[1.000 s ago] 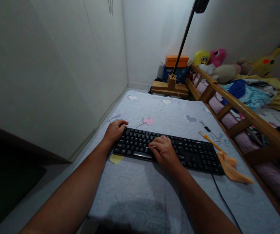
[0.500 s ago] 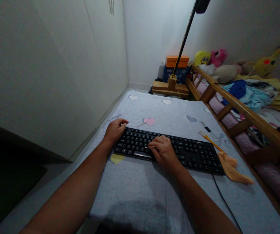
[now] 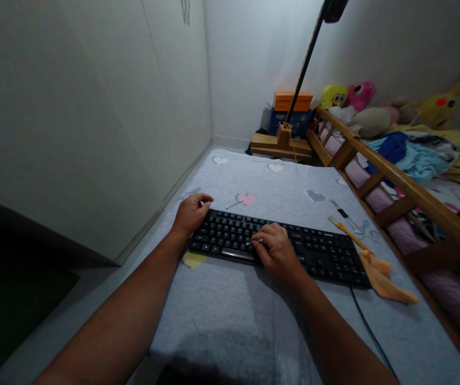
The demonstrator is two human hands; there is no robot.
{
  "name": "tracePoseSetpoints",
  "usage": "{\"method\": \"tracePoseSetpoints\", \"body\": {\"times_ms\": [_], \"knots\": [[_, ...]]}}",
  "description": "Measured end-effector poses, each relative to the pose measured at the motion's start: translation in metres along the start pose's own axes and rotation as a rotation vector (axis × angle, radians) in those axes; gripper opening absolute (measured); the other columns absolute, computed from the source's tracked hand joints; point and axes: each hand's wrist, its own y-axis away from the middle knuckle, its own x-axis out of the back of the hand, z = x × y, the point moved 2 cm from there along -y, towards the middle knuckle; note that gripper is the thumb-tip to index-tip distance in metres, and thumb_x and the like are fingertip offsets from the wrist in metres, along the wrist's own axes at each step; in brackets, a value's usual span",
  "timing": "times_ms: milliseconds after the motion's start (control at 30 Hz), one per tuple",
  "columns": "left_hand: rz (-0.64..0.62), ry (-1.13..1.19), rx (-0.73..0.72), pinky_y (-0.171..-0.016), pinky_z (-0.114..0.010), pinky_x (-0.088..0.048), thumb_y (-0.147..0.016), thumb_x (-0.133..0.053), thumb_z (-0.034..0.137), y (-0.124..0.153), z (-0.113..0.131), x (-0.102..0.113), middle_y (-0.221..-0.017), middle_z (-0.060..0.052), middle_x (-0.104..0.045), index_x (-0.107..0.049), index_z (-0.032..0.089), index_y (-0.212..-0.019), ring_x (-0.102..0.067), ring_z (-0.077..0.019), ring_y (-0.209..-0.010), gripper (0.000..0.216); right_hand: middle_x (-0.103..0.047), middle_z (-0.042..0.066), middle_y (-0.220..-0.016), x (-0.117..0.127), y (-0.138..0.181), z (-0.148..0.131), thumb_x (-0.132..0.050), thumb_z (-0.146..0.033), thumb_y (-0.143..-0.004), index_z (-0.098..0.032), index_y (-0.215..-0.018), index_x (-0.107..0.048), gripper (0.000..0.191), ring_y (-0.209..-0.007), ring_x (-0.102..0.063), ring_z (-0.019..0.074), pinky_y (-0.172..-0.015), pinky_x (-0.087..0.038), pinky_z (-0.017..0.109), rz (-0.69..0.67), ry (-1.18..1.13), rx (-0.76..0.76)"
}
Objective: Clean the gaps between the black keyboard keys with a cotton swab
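Note:
A black keyboard (image 3: 318, 254) lies across a grey-blue blanket with heart prints (image 3: 221, 315). My left hand (image 3: 190, 213) grips the keyboard's far left end, fingers curled over its top edge. My right hand (image 3: 277, 248) rests on the keys left of the middle, fingers pinched round a thin white stick, a cotton swab (image 3: 252, 243), with its tip on the keys. A second cotton swab (image 3: 233, 204) lies on the blanket just beyond the keyboard, beside a pink heart.
An orange cloth (image 3: 384, 278) lies at the keyboard's right end, with a yellow-handled brush (image 3: 345, 230) and a small dark tool (image 3: 342, 212) beyond it. The keyboard's cable (image 3: 368, 331) runs toward me. A wooden bed rail (image 3: 394, 179) borders the right; a white wall the left.
My right hand has slid slightly to the right along the keys with the swab. My left hand stays on the keyboard's end.

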Motion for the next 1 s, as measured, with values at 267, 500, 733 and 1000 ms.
{"method": "tracePoseSetpoints", "body": {"times_ms": [267, 500, 733, 1000], "knots": [[0.052, 0.011, -0.003, -0.079, -0.033, -0.051, -0.081, -0.055, 0.029, 0.002, 0.009, 0.005, -0.090, -0.004, -0.068, -0.073, 0.019, -0.092, -0.059, -0.0179, -0.075, 0.023, -0.064, 0.003, -0.079, 0.000, 0.003, -0.008, -0.055, -0.015, -0.092, -0.019, -0.079, -0.067, 0.018, -0.084, -0.053, 0.0192, -0.083, -0.035, 0.037, -0.026, -0.026, 0.031], [0.118, 0.004, -0.041, -0.077, -0.032, -0.051, -0.083, -0.055, 0.028, 0.003, 0.022, 0.012, -0.089, -0.004, -0.066, -0.073, 0.018, -0.094, -0.057, -0.0159, -0.071, 0.023, -0.065, 0.004, -0.082, 0.000, 0.004, -0.007, -0.056, -0.017, -0.093, -0.019, -0.081, -0.069, 0.017, -0.086, -0.054, 0.0195, -0.085, -0.035, 0.037, -0.052, -0.040, 0.017], [-0.056, -0.125, -0.061, -0.079, -0.034, -0.050, -0.080, -0.057, 0.021, 0.009, 0.046, 0.025, -0.086, -0.004, -0.069, -0.073, 0.019, -0.090, -0.061, -0.0182, -0.075, 0.019, -0.066, 0.004, -0.084, -0.002, 0.003, -0.010, -0.056, -0.018, -0.096, -0.019, -0.084, -0.071, 0.019, -0.086, -0.053, 0.0195, -0.085, -0.035, 0.037, -0.059, -0.059, 0.040], [-0.150, -0.064, -0.277, -0.090, -0.041, -0.048, -0.082, -0.061, 0.022, 0.055, 0.069, 0.021, -0.092, -0.005, -0.068, -0.072, 0.022, -0.087, -0.061, -0.0234, -0.095, 0.012, -0.068, 0.004, -0.086, -0.008, 0.002, -0.012, -0.059, -0.017, -0.094, -0.020, -0.086, -0.072, 0.016, -0.086, -0.053, 0.0195, -0.085, -0.036, 0.038, -0.058, -0.059, 0.065]]}}
